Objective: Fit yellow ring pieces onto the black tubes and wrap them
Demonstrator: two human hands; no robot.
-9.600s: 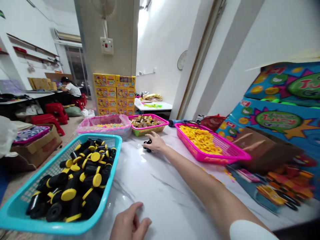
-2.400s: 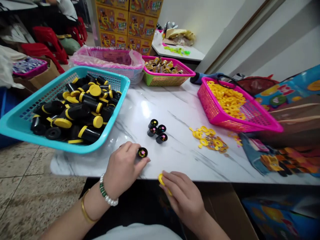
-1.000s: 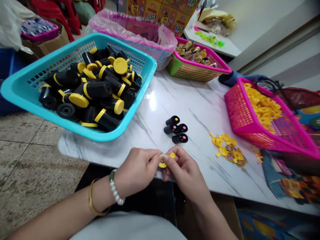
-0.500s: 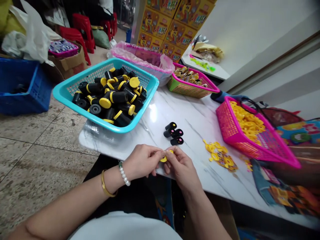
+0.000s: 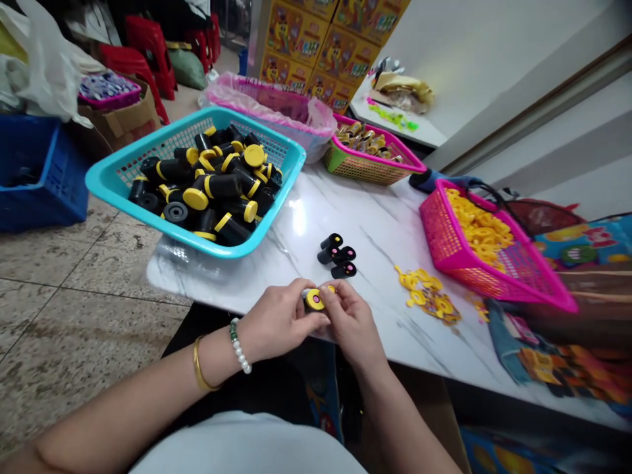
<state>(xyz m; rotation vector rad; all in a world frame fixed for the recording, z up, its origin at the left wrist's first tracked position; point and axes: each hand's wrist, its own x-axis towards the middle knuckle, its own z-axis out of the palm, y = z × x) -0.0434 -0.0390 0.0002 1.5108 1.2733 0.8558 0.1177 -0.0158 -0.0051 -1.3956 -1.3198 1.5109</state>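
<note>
In the head view, my left hand (image 5: 280,317) is closed around a small black cylinder. On its end facing me sits a yellow ring (image 5: 312,299) with a pink dot in its middle. The fingers of my right hand (image 5: 351,322) pinch a small yellow part at the ring's right side, with thumb and index finger together. Several black cylinders (image 5: 344,270) with pink or yellow dots stand just beyond my hands. Loose yellow rings (image 5: 419,289) lie in a pile to the right.
A turquoise basket (image 5: 237,249) of black cylinders with yellow caps overhangs the table's left edge. On the right, a pink basket (image 5: 444,247) holds yellow rings. Farther back are another pink-rimmed basket (image 5: 390,135), a plastic-lined basket (image 5: 326,131) and stacked yellow boxes (image 5: 301,36).
My hands have turned the held piece, so the yellow ring with its pink centre now faces up toward me. The whole view has shifted slightly.
</note>
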